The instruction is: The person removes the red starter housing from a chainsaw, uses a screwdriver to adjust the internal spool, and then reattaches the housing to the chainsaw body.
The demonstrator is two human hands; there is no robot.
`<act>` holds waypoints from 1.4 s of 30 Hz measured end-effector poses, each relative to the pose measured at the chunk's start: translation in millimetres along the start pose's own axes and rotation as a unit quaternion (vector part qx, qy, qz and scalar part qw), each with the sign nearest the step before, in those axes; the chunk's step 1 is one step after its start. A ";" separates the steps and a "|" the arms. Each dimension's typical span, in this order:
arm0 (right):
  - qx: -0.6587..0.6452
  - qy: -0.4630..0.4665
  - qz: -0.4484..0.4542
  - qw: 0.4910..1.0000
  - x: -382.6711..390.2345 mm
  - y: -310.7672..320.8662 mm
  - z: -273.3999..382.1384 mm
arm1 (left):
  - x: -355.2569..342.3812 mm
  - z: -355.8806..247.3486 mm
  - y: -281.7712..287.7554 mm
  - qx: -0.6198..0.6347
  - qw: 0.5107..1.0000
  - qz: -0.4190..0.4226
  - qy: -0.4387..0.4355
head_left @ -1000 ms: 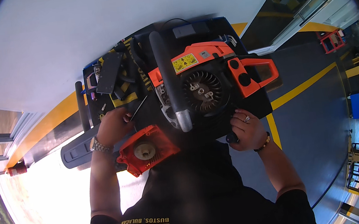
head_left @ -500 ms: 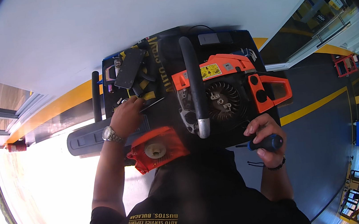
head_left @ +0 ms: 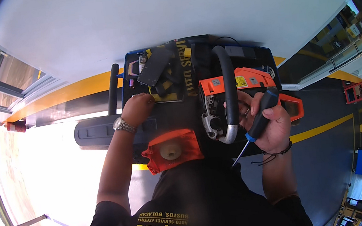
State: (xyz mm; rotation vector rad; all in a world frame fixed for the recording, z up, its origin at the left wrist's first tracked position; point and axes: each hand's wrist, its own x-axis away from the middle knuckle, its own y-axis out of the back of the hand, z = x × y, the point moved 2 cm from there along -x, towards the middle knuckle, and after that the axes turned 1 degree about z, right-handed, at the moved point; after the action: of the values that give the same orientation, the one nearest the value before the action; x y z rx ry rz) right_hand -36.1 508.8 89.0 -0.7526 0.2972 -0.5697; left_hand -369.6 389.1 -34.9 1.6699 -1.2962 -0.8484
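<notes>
My right hand (head_left: 277,127) is wrapped round a screwdriver (head_left: 266,114) with a black and blue handle, its shaft slanting down toward my shirt. Those fingers lie over the exposed side of an orange chainsaw (head_left: 216,85), hiding most of its flywheel. A black front handle (head_left: 227,73) arches over the saw. My left hand (head_left: 139,109) is closed, knuckles up, at the near edge of the loose tools; what it may grip is hidden. Below it lies the dark bar cover (head_left: 95,131). Nearer me sits an orange starter cover (head_left: 155,156) with a pale pulley.
The things lie on a dark-topped cart with a black push handle (head_left: 114,89) on its left. A black phone-like slab (head_left: 156,67) rests on yellow and black items at the back. A dark box (head_left: 240,52) is at the back right. A white wall (head_left: 168,10) stands behind.
My right hand has moved up and over the saw's flywheel, and the screwdriver has turned so its shaft points down-left. My left hand remains by the tools; the thin metal rod beside it no longer shows.
</notes>
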 end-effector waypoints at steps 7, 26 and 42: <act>-0.028 -0.042 0.008 0.999 -34.7 -22.6 0.6 | -19.9 31.2 6.3 -0.090 0.988 0.114 -0.058; -0.038 0.003 -0.079 0.996 -64.2 -16.5 -4.7 | 137.6 156.4 47.7 -0.153 0.854 -0.320 0.381; 0.022 0.004 0.025 0.999 -109.7 8.7 18.4 | 145.7 286.9 30.5 0.031 0.813 -0.317 0.488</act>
State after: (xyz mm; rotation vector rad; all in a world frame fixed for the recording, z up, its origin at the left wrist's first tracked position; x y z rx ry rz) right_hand -113.4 588.3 101.4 -0.6977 0.3101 -0.5301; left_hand -600.8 184.5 -130.4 2.1686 -0.0366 -0.1646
